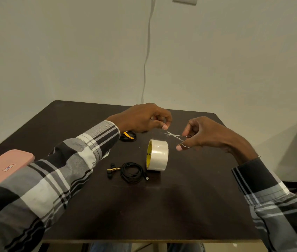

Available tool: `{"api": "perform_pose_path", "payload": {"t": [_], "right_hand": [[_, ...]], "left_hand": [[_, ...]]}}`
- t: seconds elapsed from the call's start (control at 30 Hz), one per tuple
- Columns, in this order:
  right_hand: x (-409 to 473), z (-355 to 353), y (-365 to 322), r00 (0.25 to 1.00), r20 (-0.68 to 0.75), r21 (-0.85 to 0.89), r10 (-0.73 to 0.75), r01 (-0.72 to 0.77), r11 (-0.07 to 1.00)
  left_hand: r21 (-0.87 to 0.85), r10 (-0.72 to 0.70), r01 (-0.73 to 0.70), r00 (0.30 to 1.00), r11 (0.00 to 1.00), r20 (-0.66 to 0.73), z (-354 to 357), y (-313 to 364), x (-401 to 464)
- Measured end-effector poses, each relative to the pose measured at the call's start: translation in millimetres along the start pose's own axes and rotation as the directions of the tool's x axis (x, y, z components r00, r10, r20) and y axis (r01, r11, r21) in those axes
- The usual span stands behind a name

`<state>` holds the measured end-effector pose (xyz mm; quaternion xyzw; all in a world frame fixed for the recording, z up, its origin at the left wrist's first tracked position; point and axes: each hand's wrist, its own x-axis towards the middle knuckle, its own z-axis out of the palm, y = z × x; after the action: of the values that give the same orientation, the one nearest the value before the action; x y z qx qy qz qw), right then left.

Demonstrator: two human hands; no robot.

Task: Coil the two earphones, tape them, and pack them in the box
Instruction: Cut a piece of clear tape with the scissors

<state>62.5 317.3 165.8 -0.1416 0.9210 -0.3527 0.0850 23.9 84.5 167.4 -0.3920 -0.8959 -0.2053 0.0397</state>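
Head view: cutting a tape strip above the table [189,206].
Right hand [204,135] grips scissors [175,136], blades parted; left hand [144,119] pinches, presumably tape. Keep strip taut. Coiled earphones [132,172] beside tape roll [157,155]; second coil [128,136] behind; pink box [4,167] far left.

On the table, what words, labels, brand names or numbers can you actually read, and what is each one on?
None can be read for certain.
Pink box: a small red-bordered label with a mark inside, too small to read.
Tape roll: dark print on its yellow inner core, too blurred to read.
Coiled earphone beyond the left hand: a yellow tag, no legible text.
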Motion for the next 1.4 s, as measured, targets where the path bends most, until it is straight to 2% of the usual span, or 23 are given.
{"api": "perform_pose_path", "payload": {"t": [0.7,1.0,1.4], "right_hand": [[0,-1,-6,1.0,-0.008,0.036,-0.031,0.031,0.999],[-9,-11,7,0.999,0.048,-0.018,-0.014,0.015,1.0],[-10,-11,-1,0.998,0.063,-0.029,0.0,0.002,1.0]], "left_hand": [[0.004,-0.007,0.007,1.0,1.0,0.005,0,0,-5],[-0.109,-0.035,0.033,0.999,0.993,-0.016,1,-6,-8],[-0.128,-0.03,0.029,1.0,0.991,-0.007,3,-3,-7]]}}
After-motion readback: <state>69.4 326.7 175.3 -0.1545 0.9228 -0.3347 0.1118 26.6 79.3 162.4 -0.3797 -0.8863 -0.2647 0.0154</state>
